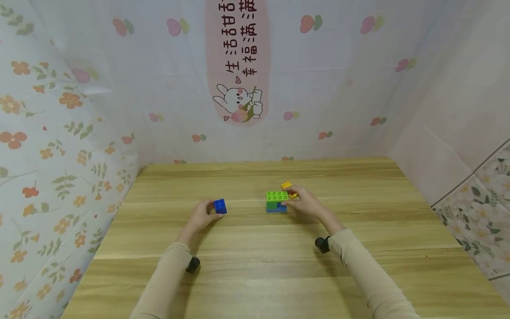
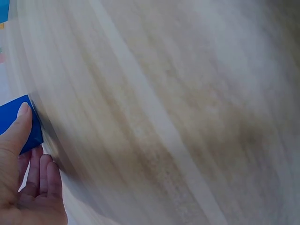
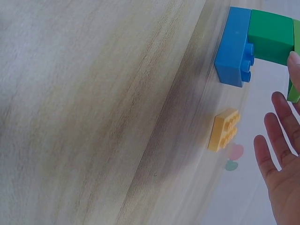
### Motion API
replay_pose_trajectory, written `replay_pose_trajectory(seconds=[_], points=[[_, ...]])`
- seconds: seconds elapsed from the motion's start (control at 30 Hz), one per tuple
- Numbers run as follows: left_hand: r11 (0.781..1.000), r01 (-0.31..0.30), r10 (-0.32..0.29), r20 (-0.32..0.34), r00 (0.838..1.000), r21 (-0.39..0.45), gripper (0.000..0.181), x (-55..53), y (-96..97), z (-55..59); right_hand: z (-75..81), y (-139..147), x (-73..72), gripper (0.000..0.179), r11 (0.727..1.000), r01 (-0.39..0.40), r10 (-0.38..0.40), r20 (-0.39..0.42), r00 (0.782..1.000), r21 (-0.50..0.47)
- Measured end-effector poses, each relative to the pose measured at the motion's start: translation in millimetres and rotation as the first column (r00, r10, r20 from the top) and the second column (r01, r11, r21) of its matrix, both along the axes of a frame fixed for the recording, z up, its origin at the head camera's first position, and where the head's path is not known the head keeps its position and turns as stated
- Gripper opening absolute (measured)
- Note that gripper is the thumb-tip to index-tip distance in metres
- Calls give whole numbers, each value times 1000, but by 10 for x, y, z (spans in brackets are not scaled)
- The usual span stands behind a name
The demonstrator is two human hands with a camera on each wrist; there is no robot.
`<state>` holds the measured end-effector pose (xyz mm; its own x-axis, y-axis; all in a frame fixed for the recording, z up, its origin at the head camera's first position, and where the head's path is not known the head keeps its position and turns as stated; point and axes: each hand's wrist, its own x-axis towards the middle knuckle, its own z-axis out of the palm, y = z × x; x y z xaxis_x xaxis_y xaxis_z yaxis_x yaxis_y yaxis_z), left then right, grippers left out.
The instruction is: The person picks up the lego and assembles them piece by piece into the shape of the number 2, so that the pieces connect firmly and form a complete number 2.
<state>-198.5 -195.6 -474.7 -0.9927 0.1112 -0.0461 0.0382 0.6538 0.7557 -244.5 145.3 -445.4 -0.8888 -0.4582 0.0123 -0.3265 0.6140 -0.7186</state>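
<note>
My left hand (image 1: pixel 202 216) pinches a dark blue brick (image 1: pixel 220 206) low over the table, thumb on its near side. In the left wrist view the thumb lies flat on this blue block (image 2: pixel 35 133), with the other fingers beneath. To the right stands a stack: a blue brick (image 3: pixel 230 47) at the bottom, a green brick (image 3: pixel 271 35) on one end of it, and a long light green brick (image 1: pixel 276 196) on top. My right hand (image 1: pixel 304 202) holds the light green brick's right end between thumb and fingers. It overhangs the blue brick's bare studs.
A yellow brick (image 3: pixel 224 130) lies on the table behind the right hand, partly covered by its fingers in the head view. The wooden table (image 1: pixel 247 266) meets a printed cloth backdrop (image 1: pixel 338 88) at its far edge. Black wrist cameras (image 1: pixel 322 244) sit under both forearms.
</note>
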Motion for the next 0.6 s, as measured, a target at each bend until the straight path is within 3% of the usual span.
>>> replay_pose_trajectory(seconds=[0.6], points=[[999,-25,24,-39,999,-33,39,-12,18,-11,-4,-5,22,49,1000,4,-4,-15,1000,7]])
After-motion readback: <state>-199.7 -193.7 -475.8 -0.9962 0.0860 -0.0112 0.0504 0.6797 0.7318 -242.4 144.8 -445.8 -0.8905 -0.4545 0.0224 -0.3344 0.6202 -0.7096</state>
